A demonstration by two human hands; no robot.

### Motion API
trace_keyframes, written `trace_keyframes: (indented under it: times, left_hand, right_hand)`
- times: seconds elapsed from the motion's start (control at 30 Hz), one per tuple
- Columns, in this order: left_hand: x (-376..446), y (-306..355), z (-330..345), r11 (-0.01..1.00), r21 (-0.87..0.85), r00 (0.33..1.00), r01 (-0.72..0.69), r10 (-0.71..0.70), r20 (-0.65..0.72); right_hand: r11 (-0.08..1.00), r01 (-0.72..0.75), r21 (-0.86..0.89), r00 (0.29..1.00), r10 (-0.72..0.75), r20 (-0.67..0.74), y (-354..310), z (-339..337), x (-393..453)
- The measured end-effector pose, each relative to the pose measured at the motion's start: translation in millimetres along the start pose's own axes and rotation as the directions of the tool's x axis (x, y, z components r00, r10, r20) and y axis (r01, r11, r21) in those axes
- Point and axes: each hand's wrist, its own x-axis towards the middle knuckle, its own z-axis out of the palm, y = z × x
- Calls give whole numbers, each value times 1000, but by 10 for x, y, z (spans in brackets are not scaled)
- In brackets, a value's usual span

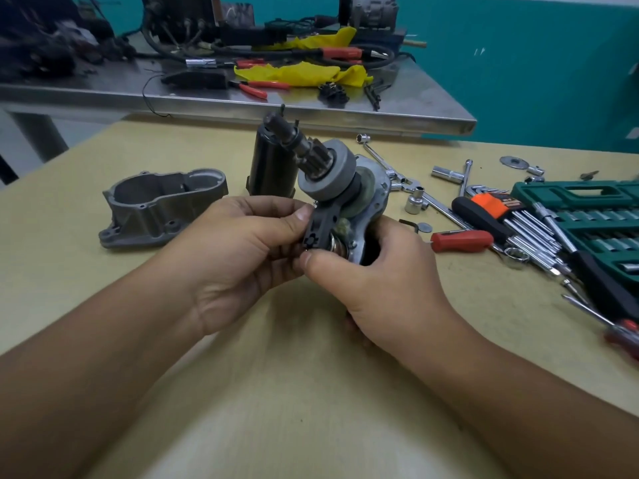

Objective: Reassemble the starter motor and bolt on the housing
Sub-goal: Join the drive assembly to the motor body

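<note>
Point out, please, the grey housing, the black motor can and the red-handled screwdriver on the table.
grey housing (162, 205): head view, on its front outer wall.
black motor can (271, 167): head view, on the middle of its upright side.
red-handled screwdriver (461, 240): head view, on the middle of its red handle.

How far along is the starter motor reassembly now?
Early to midway. Both hands, left hand and right hand, hold the pinion assembly, fitting its black lever. The black motor body stands apart, and the housing lies unbolted on the table.
</note>
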Motion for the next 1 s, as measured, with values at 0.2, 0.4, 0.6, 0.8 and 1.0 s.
trace_keyframes:
  times: [0.2,0.4,0.6,0.8,1.0]
  left_hand:
    - [-86,35,75,999,-22,999,-32,32,-8]
    - [-92,-19,129,930,292,949,-222,276,-155]
    - [-72,-50,136,873,418,910,-252,360,-204]
    - [-78,-47,141,874,419,926,-245,339,-166]
    - [-132,-53,200,824,479,886,-302,429,-179]
  right_hand:
    - [999,-14,-39,997,11,-71,-4,25,22]
    - [994,36,-103,995,-46,-92,-21,69,0]
    - [993,52,-107,992,-63,-105,-27,70,-17]
    - [991,85,-106,987,-98,-130,-33,89,-33]
    - [994,98,-57,980,-106,-166,7,84,-44]
